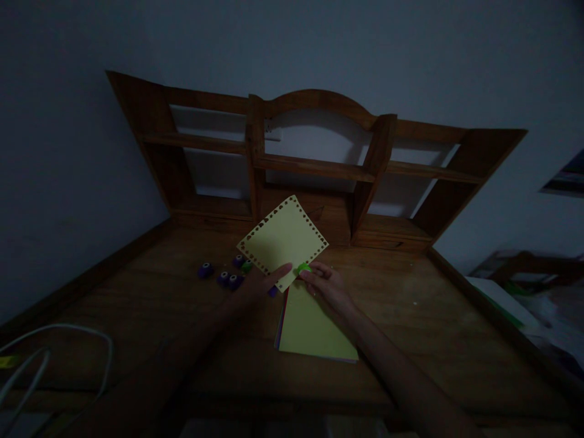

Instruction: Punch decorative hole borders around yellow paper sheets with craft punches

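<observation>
Cut-off forearms (399, 365) lead to fingers (283, 271) partly hiding paper (283, 234).

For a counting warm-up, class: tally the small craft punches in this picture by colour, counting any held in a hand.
Purple punches: 5, one partly hidden near the left hand
Green punches: 2, one in the right hand
Total visible: 7

Left hand: we hold the yellow sheet with cut-out edges (283, 236) with our left hand (269, 280).
Right hand: our right hand (329, 285) has a small green punch (303, 267) at the sheet's edge.
Under our hands: we see a stack of colored paper (314, 325), yellow on top.
Left of our left hand: purple punches (224, 278) sit on the wooden desk (401, 316).
Past our hands: brown shelves (314, 165) stand.
</observation>
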Tool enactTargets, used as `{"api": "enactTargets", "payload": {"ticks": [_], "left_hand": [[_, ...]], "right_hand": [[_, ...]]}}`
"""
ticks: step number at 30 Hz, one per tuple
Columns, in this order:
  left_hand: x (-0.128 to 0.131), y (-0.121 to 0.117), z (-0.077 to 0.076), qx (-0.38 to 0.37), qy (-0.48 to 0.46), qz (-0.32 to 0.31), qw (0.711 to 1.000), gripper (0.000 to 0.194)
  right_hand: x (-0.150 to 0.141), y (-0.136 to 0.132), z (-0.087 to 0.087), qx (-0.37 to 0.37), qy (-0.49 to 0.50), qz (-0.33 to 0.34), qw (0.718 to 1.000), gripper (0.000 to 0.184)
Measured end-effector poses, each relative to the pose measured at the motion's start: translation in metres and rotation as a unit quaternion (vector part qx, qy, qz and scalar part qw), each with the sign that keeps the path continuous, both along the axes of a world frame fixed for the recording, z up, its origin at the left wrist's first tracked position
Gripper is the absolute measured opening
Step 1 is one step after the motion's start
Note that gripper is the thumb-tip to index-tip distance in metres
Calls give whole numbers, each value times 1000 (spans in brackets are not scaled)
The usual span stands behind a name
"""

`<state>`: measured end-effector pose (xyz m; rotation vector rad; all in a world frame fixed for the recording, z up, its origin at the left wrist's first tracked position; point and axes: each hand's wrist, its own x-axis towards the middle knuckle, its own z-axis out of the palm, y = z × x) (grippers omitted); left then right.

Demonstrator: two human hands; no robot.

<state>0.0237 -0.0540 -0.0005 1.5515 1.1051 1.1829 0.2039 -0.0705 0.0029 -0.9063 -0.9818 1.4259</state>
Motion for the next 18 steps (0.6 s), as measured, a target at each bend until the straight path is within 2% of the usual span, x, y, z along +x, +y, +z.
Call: {"api": "enactTargets", "payload": {"ticks": [5,12,18], "left_hand": [[1,-1,-3,-7,7,10,1000,59],[0,0,-2,-4,12,6,1000,60],[0,-3,1,-7,16,-1,1000,57]], "right_hand": [[-1,-3,5,-1,-29,-5,1000,40],[0,1,0,27,-52,-37,998,42],[2,-2,6,34,-59,-23,997,39]]}}
